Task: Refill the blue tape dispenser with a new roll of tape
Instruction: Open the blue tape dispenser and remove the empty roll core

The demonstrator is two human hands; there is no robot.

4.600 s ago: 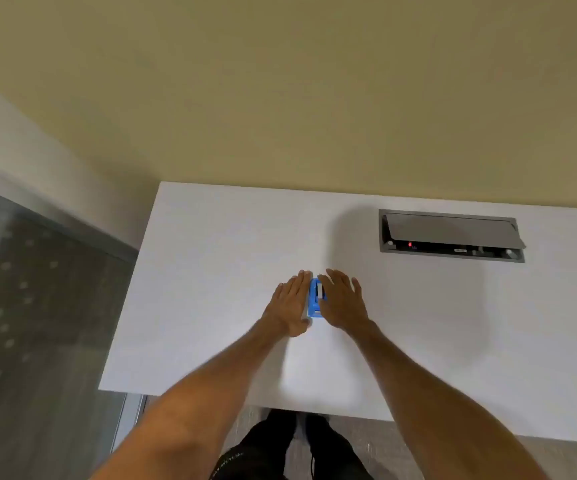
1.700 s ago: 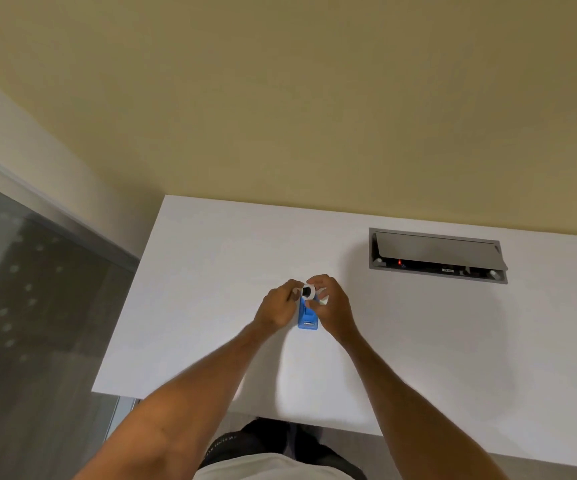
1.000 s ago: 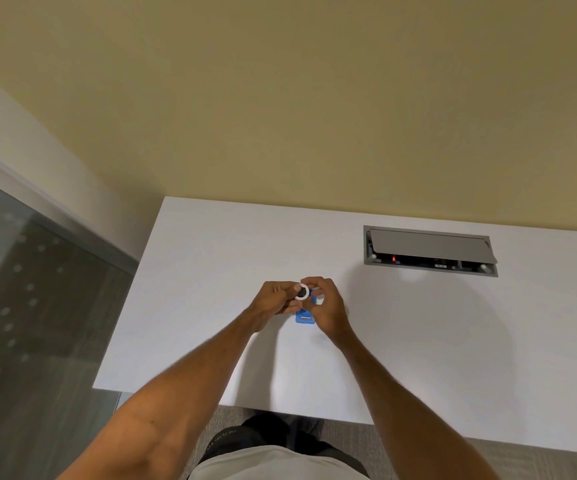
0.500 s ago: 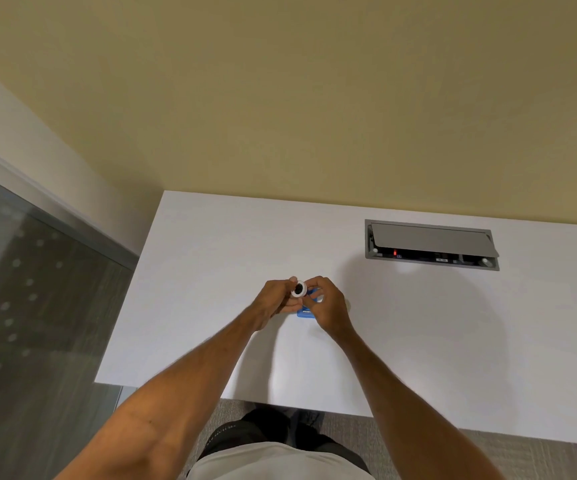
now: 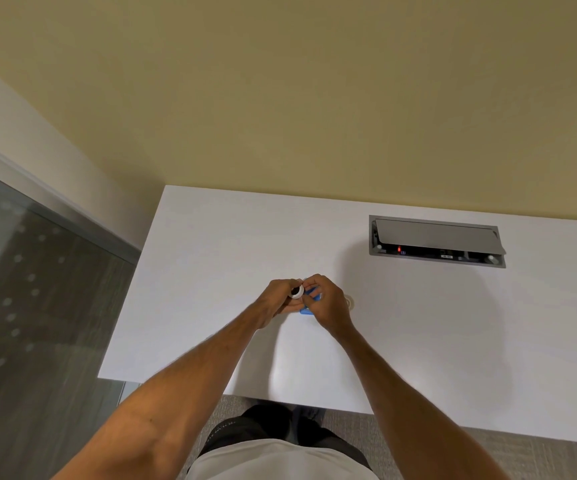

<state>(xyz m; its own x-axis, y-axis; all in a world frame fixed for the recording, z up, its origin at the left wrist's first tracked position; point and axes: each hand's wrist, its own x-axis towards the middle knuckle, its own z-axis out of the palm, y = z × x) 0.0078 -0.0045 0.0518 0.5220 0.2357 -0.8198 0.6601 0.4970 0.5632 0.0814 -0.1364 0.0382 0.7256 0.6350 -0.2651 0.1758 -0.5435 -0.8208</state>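
Bare forearms, a light shirt (image 5: 280, 460) and dark shorts (image 5: 245, 427).

wall (image 5: 280, 98): plain yellow-beige, behind far edge of desk | desk (image 5: 210, 258): white top, rectangular | cable box (image 5: 436, 241): grey, recessed near far right of desk, lid ajar, red light inside | glass partition (image 5: 30, 306): left, dotted frosting | floor (image 5: 487, 452): grey carpet
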